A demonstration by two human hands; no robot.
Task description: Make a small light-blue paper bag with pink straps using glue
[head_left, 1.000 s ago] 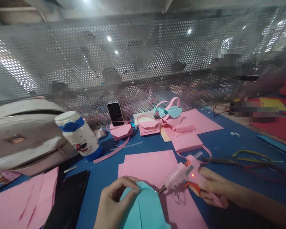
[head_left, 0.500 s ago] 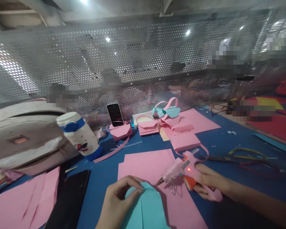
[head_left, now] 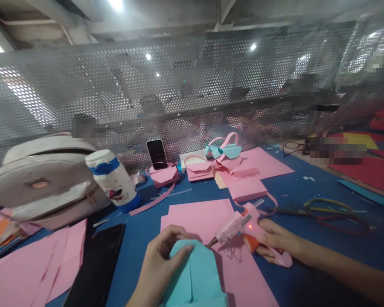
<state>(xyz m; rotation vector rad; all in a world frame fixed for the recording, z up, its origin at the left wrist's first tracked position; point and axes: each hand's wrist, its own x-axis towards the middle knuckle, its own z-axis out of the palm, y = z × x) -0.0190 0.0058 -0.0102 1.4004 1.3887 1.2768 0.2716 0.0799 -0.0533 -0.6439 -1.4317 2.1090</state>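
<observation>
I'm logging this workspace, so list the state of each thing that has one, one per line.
Blue paper piece: folded, held in the left hand.
Pink glue gun: red light glowing, gripped in the right hand.
Large pink sheets: flat beneath the blue paper piece.
Phone: propped up, screen dark.
Bottle: standing, lid on.
Scissors: lying down; blades open or shut, unclear.

Left of my left hand (head_left: pixel 158 260) I have a flat black case (head_left: pixel 97 260) on the bench (head_left: pixel 137 234); farther out that way stand a white bottle (head_left: pixel 117 184) with blue trim and a pale zipped backpack (head_left: pixel 48 185). A dark-screened smartphone (head_left: pixel 156 153) leans ahead of it. Eyeglasses (head_left: pixel 293 147) lie well beyond my right hand (head_left: pixel 280 236). A perforated metal screen (head_left: pixel 192 91) rises beyond both.
</observation>
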